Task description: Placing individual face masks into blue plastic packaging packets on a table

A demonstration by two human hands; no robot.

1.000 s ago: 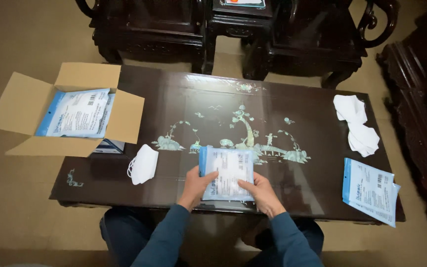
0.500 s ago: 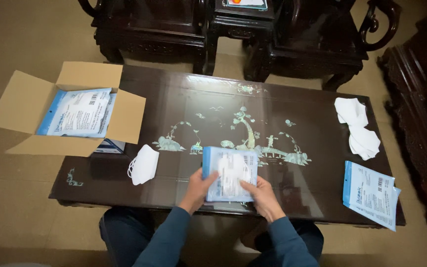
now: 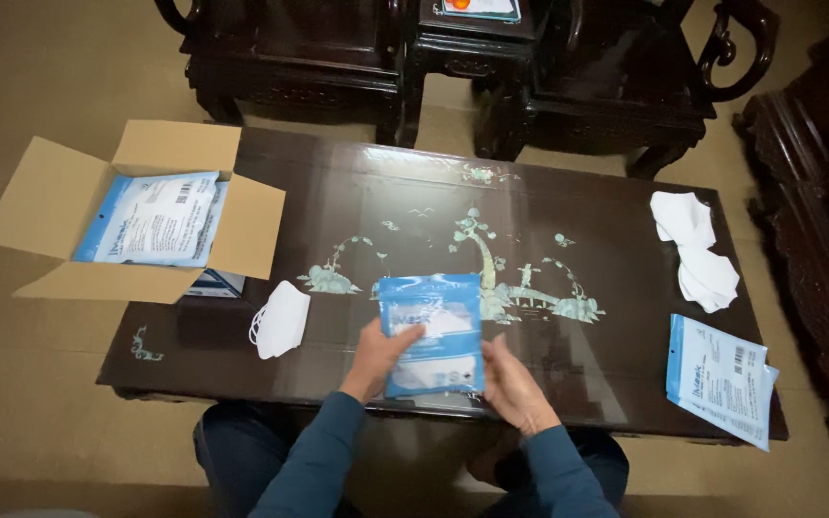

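Observation:
A blue and white plastic pouch (image 3: 432, 331) lies near the front edge of the dark inlaid table (image 3: 568, 221). My left hand (image 3: 379, 357) grips its lower left side, thumb on top. My right hand (image 3: 511, 386) rests open against the pouch's lower right edge, fingers apart. A single white face mask (image 3: 280, 318) lies on the table to the left of my left hand.
An open cardboard box (image 3: 59, 206) with blue pouches inside stands at the table's left end. Folded white masks (image 3: 695, 249) are stacked at the far right, with more blue pouches (image 3: 720, 377) at the right front corner. Dark wooden chairs (image 3: 626, 86) stand behind the table.
The pouch has been turned and lifted a little toward the table's middle. My left hand now grips its side and my right hand has slid down to its lower right edge.

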